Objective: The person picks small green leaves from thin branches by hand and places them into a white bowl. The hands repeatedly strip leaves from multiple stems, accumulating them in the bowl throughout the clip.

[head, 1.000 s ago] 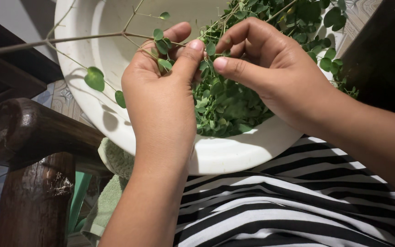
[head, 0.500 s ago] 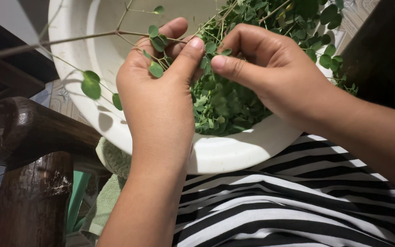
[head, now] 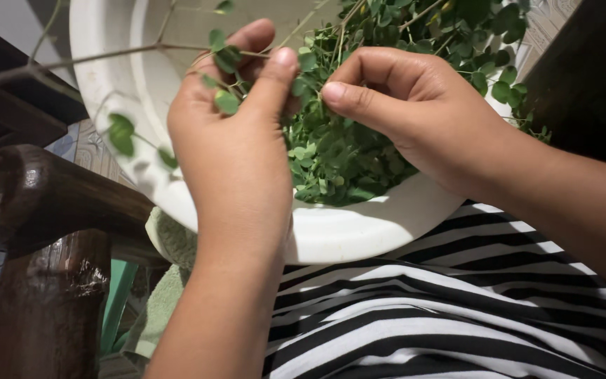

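Bowl [head: 359,238] cut off above; outer leaflets [head: 120,133] blurred, perhaps moving.

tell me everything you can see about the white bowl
The white bowl is wide, round and smooth, plastic by the look, with a thick rolled rim. It sits tilted on the person's lap against a striped shirt, its top cut off by the picture edge. A heap of small green leaves lies inside. Both hands work above it; whether they touch it is unclear.

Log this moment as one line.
left hand: gripping leafy stem | right hand: pinching leaflets | white basin: holds picked leaves
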